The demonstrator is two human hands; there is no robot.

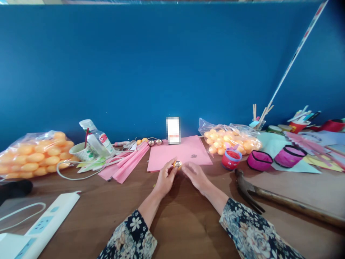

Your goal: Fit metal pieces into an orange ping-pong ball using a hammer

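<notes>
My left hand (167, 175) pinches a small orange ball with a shiny silver face (177, 164) between thumb and fingers, just over the front edge of a stack of pink paper (172, 154). Close to the ball's right side is my right hand (198, 176), its fingers stretched out; whether a fingertip touches the ball I cannot tell. A small dark coiled bit (193, 156) lies on the pink paper. Behind the left hand are silver balls (155, 142) and folded pink paper strips (132, 162).
Clear bags of orange balls stand left (35, 154) and right (229, 138). A hammer (285, 199) lies at right, near a red cup (231, 159) and purple fabric rings (260, 160). At left are a white power strip (48, 223), a bottle (98, 138) and a cable (78, 178).
</notes>
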